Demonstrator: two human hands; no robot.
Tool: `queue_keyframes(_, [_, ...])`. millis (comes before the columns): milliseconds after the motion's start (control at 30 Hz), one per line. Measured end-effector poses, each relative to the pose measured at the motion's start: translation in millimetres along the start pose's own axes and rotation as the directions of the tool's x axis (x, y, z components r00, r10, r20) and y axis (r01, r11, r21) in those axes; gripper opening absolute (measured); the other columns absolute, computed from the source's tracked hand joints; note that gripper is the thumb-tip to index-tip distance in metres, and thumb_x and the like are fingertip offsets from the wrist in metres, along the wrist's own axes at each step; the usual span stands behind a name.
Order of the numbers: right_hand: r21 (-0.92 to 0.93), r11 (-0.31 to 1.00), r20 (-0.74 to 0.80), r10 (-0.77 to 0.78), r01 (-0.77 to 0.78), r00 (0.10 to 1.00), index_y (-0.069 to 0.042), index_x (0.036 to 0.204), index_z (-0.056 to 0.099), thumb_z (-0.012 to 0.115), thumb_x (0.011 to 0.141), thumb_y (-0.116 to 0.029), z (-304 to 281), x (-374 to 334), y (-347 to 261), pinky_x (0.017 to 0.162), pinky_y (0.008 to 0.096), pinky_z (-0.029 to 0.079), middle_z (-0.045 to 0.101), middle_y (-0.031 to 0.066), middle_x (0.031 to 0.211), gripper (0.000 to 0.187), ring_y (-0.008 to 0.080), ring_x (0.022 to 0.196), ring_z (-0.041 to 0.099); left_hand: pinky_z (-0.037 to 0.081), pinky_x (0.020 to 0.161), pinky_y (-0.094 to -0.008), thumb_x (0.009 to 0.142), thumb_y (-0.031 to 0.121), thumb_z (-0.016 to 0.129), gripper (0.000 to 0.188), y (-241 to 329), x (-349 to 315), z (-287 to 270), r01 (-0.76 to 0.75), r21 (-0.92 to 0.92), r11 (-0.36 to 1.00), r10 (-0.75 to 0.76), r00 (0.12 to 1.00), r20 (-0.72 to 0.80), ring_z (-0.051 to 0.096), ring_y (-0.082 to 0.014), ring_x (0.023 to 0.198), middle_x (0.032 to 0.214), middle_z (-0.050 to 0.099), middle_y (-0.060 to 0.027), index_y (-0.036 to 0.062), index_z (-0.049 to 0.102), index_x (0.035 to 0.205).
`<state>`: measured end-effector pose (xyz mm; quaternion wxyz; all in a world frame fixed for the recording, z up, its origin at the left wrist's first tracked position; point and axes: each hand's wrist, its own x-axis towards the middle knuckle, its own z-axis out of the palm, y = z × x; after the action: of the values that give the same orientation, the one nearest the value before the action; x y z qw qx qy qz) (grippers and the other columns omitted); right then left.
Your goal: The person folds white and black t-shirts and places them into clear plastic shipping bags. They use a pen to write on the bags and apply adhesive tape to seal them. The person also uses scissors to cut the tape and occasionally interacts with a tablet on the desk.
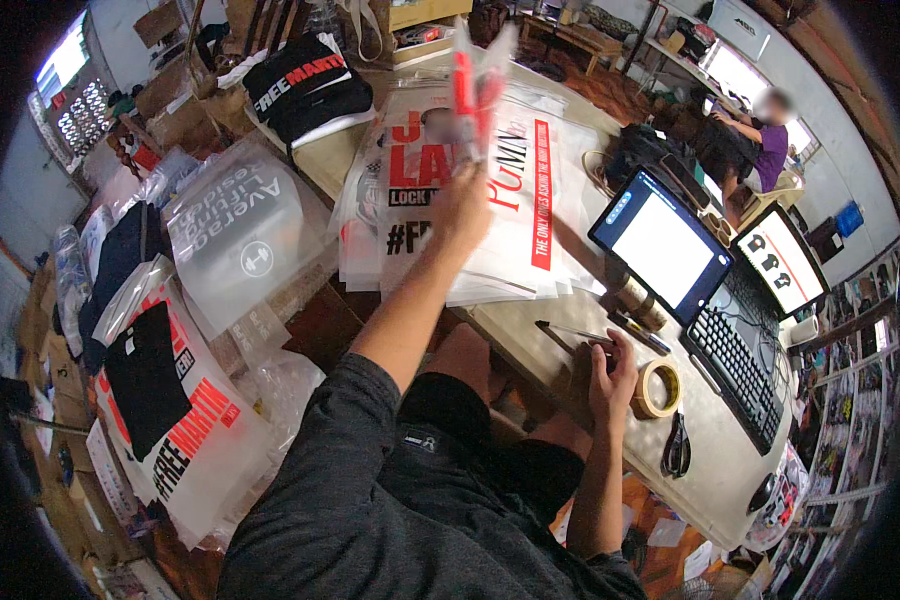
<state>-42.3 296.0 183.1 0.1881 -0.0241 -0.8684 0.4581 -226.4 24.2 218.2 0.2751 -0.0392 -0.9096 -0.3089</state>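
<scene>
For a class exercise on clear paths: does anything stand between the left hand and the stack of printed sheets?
Nothing visible does. The left hand appears over the stack of printed sheets, with a blurred red-and-white sheet in its grip; its height above them cannot be told from this view.

My left arm [395, 330]: stretched forward, forearm bare | left hand [460, 212]: raised, blurred, fingers closed in a grip | my right arm [600, 485]: closer to my body, forearm pointing forward | right hand [612, 378]: lower, fingers loosely curled
</scene>
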Motion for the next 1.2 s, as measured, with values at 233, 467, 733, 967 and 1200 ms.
queue_keyframes(233, [0.098,0.995,0.005,0.014,-0.014,1.0,0.002,0.118,0.054,0.061,0.09,-0.01,4,-2,9,0.08,0.0309,0.049,0.068,0.0162,0.094,0.031,0.0205,0.088,0.066,0.049,0.086,-0.0322,0.087,0.02,0.063,0.048,36,11,9,0.12,-0.826,0.551,0.105,0.972,0.211,0.06,-0.021,0.106,0.116,0.061,-0.0193,-0.0017,0.052,0.129])
queue_keyframes(467, [0.065,0.998,0.015,0.021,-0.022,1.0,0.0,0.117,0.054,0.062,0.089,-0.011,5,-1,9,0.08,0.0306,0.049,0.068,0.016,0.093,0.031,0.0206,0.089,0.066,0.019,0.111,-0.0591,0.084,0.052,0.059,0.077,-101,-30,-24,0.468,0.441,0.765,-0.487,0.87,-0.078,0.02,-0.0378,0.142,0.148,0.029,-0.0256,-0.0007,0.043,0.138])
queue_keyframes(733, [0.008,1.0,0.002,-0.01,0.01,1.0,0.0,0.119,0.056,0.061,0.091,-0.012,3,-1,8,0.08,0.0284,0.048,0.066,0.0104,0.092,0.031,0.0157,0.086,0.062,0.029,0.108,-0.0539,0.087,0.028,0.058,0.049,-79,-26,-20,0.279,0.492,0.825,-0.282,0.957,-0.069,0.043,-0.0377,0.129,0.138,0.047,-0.0212,0.0196,0.053,0.134])
queue_keyframes(967, [-0.02,0.999,0.0,-0.034,0.034,0.999,0.001,0.118,0.055,0.06,0.091,-0.012,3,1,20,0.082,0.0288,0.047,0.065,0.0108,0.095,0.031,0.0159,0.089,0.061,0.05,0.087,-0.0462,0.086,0.011,0.052,0.044,10,18,-8,0.021,0.056,0.998,-0.024,0.998,0.051,0.062,-0.0377,0.099,0.115,0.061,-0.0187,0.0097,0.054,0.13])
queue_keyframes(1200, [0.072,0.997,0.019,0.006,-0.008,1.0,0.001,0.116,0.055,0.063,0.09,-0.012,2,-1,18,0.081,0.0296,0.048,0.066,0.0163,0.097,0.031,0.018,0.089,0.064,0.043,0.1,-0.0355,0.091,0.024,0.058,0.059,43,13,28,0.128,-0.697,0.705,0.172,0.924,0.343,0.058,-0.0306,0.116,0.14,0.046,-0.0223,0.0023,0.038,0.143])
